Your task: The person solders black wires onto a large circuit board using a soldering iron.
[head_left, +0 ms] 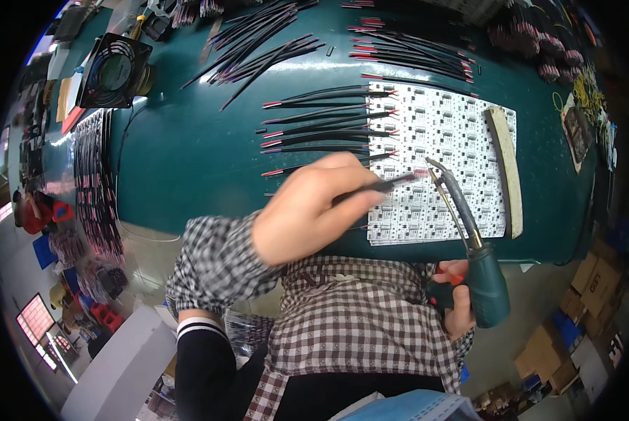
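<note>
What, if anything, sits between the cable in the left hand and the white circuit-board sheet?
Nothing visible. The cable in the left hand has its red end over the sheet. The soldering gun is beside that end, on its right; the pale bar lies farther right. Whether cable and sheet touch, I can't tell.

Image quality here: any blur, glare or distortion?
Head view throughout: left hand and the black cable it holds look motion-blurred; glare streaks the green table's far part; fisheye bends its edges; corners are black; soldering gun looks sharper.
</note>
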The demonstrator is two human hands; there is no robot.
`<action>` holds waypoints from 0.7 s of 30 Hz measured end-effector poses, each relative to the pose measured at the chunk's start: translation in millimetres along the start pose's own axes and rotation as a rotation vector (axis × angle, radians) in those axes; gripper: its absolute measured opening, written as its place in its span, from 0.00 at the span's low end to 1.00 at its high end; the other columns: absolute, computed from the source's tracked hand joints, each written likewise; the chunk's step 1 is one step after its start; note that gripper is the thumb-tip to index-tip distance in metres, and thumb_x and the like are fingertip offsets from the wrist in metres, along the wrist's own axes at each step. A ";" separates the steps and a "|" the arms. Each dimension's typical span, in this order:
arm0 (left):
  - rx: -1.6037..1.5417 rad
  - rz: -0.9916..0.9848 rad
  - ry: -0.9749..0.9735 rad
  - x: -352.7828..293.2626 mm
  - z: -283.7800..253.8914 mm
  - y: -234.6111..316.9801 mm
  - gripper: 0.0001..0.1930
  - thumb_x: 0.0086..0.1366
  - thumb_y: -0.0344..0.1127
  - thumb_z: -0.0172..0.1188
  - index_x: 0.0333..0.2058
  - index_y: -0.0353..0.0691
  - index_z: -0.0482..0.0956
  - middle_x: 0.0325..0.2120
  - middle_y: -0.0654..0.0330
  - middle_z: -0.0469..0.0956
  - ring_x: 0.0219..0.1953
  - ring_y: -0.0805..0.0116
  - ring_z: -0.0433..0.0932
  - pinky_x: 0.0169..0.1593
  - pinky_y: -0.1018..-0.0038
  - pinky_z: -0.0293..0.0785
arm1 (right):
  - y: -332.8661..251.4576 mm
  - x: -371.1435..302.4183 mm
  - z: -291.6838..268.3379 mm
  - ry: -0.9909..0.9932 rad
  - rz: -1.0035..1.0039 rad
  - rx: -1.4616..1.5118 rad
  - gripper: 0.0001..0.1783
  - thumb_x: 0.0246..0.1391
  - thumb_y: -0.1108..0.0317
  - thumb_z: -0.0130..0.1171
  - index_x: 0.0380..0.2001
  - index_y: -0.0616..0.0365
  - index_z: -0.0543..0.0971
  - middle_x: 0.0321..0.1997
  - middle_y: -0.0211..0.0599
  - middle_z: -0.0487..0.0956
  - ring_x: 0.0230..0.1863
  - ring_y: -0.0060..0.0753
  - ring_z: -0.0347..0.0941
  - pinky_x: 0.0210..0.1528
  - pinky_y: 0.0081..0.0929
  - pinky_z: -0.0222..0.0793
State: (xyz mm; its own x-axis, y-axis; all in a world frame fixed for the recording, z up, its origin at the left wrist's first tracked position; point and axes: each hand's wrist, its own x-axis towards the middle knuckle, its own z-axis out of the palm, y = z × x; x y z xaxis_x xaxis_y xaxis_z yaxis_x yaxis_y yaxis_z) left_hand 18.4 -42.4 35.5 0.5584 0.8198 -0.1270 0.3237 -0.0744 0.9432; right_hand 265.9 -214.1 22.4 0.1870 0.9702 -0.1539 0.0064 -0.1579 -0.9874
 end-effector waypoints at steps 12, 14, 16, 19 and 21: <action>-0.146 -0.315 0.048 5.4 16.9 -20.2 0.08 0.63 0.29 0.62 0.38 0.31 0.77 0.26 0.67 0.74 0.32 0.82 0.70 0.37 0.82 0.68 | 5.4 -4.0 -3.7 -0.013 0.002 0.003 0.26 0.63 0.59 0.53 0.52 0.74 0.70 0.47 0.52 0.74 0.45 0.45 0.77 0.41 0.32 0.80; -0.169 -0.237 0.096 -4.1 15.9 -19.2 0.09 0.63 0.30 0.63 0.38 0.31 0.77 0.29 0.64 0.76 0.34 0.79 0.73 0.40 0.79 0.70 | 6.2 -5.1 -2.9 0.021 -0.013 0.023 0.26 0.63 0.59 0.53 0.53 0.74 0.69 0.48 0.52 0.74 0.48 0.46 0.77 0.45 0.35 0.80; -0.105 -0.207 0.119 -3.0 15.1 -14.4 0.09 0.62 0.30 0.64 0.37 0.31 0.76 0.29 0.63 0.77 0.34 0.78 0.73 0.40 0.79 0.70 | 7.8 -5.5 -5.4 0.012 0.007 0.020 0.27 0.63 0.58 0.53 0.53 0.74 0.69 0.48 0.51 0.74 0.49 0.47 0.77 0.46 0.35 0.80; -0.027 -0.228 0.115 5.8 18.7 -13.5 0.09 0.61 0.29 0.64 0.35 0.30 0.76 0.29 0.62 0.77 0.34 0.79 0.74 0.39 0.80 0.71 | 3.2 -2.9 -5.4 -0.046 0.033 -0.013 0.27 0.64 0.57 0.53 0.54 0.73 0.68 0.50 0.51 0.73 0.50 0.47 0.76 0.46 0.34 0.80; -0.012 -0.280 0.089 10.3 21.1 -14.4 0.08 0.60 0.28 0.64 0.34 0.30 0.76 0.28 0.62 0.77 0.33 0.80 0.73 0.38 0.81 0.71 | -2.6 -0.1 -5.4 -0.096 0.039 -0.042 0.28 0.65 0.56 0.52 0.54 0.73 0.68 0.50 0.51 0.72 0.51 0.47 0.76 0.46 0.34 0.80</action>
State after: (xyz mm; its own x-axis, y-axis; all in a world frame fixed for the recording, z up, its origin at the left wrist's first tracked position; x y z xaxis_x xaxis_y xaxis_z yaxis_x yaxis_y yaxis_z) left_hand 35.6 -45.0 14.1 0.3794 0.8541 -0.3558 0.4462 0.1680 0.8790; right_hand 271.2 -214.8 25.1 0.0931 0.9761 -0.1964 0.0430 -0.2010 -0.9786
